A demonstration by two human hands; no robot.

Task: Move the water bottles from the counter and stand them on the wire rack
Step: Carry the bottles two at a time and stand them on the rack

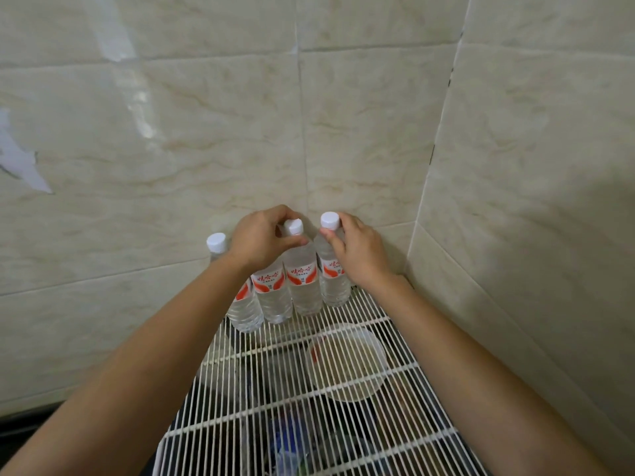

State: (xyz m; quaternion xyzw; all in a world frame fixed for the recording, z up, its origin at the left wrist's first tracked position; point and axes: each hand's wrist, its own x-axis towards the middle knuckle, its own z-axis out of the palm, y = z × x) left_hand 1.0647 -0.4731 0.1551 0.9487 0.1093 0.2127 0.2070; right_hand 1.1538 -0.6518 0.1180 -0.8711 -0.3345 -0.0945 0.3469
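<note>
Several clear water bottles with white caps and red-and-white labels stand in a row at the back of the white wire rack (347,438), against the tiled wall. My left hand (263,240) grips the neck of one middle bottle (300,280), just below its cap. My right hand (357,252) holds the shoulder of the rightmost bottle (331,269). Left of my left hand stands the leftmost bottle (217,243), untouched. Another bottle (271,297) is partly hidden under my left wrist.
Beige tiled walls meet in a corner right behind the bottles. Under the rack's wires lie a round clear plastic container (347,362) and dark and blue items. The front of the rack holds nothing.
</note>
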